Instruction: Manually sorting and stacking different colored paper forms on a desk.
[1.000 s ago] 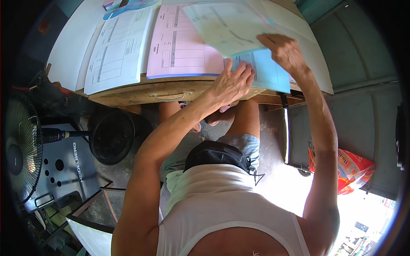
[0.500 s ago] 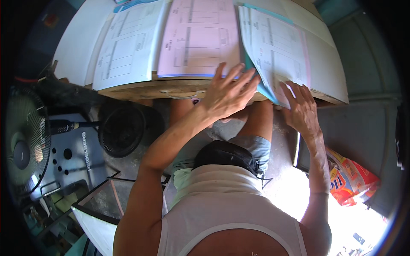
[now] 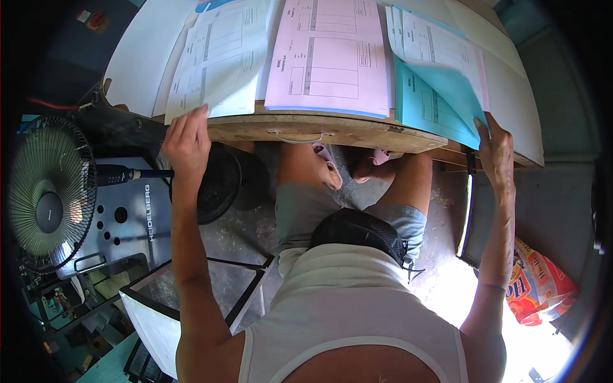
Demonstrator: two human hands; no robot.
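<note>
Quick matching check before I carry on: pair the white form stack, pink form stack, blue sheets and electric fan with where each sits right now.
Things:
1. white form stack
2. pink form stack
3. blue sheets
4. electric fan

Places:
A. below the table, far left
B. middle of the table
C. at the right hand
D. at the left hand

Pairs: 1-D, 2-B, 3-C, 4-A
</note>
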